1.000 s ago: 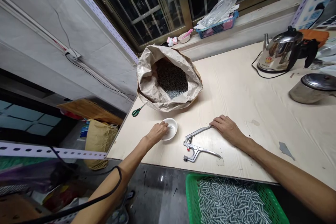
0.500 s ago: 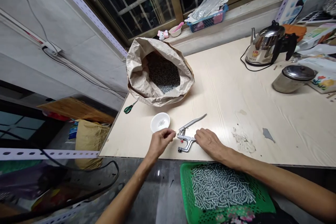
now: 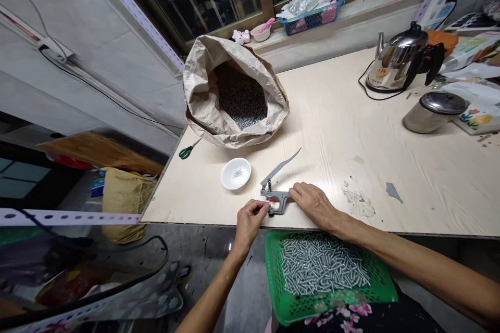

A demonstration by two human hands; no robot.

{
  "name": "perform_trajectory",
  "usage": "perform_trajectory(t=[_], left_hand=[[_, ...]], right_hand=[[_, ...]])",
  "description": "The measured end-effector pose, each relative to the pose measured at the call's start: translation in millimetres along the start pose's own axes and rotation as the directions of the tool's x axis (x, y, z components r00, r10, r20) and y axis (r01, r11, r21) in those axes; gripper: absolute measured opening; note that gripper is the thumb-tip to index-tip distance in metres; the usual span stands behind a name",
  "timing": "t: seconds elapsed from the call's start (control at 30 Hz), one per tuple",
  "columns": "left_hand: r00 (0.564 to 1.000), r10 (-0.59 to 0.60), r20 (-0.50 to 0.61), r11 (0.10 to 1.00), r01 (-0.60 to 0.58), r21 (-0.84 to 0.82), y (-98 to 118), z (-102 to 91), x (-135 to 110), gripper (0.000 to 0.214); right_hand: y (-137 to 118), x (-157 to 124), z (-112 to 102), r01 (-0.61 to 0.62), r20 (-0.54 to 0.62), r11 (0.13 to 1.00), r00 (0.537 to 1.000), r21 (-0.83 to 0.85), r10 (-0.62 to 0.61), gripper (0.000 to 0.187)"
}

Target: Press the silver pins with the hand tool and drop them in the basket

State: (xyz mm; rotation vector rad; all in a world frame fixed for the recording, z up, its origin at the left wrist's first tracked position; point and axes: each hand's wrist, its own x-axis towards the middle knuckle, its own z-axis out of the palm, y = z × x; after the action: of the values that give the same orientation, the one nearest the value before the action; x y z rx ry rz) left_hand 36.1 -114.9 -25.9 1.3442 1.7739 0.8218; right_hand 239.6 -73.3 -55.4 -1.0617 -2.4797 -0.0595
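Nearer than the small white round bowl (image 3: 235, 173) and just right of it, the left hand (image 3: 250, 221) pinches shut at the head of the grey metal snap pliers (image 3: 275, 196) (what it pinches is too small to tell). The pliers lie on the pale wooden table (image 3: 351, 130). Further right of the bowl, the right hand (image 3: 310, 205) curls over their lower handle.

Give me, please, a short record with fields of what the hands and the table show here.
left hand: fingertips pinched at the head of the pliers
right hand: laid over the pliers' lower handle; upper handle raised
white bowl: on the table, left of the pliers, small bits inside
paper sack: open, behind the bowl, full of small dark parts
green basket: below the table's near edge, holds silvery pins
scissors: at the table's left edge
kettle: far right
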Motion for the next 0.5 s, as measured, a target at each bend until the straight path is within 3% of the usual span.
perform_trajectory(t=[0.3,0.5], left_hand=[[0.998,-0.016,0.056,0.998,0.013,0.062,0.2,0.0,4.9,0.028],[0.957,-0.263,0.126,0.964,0.266,-0.010,3.1,2.6,11.9,0.025]], right_hand=[[2.7,1.2,2.1,-0.038,0.059,0.997,0.998,0.070,0.034,0.017],[6.8,4.6,7.9,-0.019,0.118,1.000,0.993,-0.014,0.021,0.014]])
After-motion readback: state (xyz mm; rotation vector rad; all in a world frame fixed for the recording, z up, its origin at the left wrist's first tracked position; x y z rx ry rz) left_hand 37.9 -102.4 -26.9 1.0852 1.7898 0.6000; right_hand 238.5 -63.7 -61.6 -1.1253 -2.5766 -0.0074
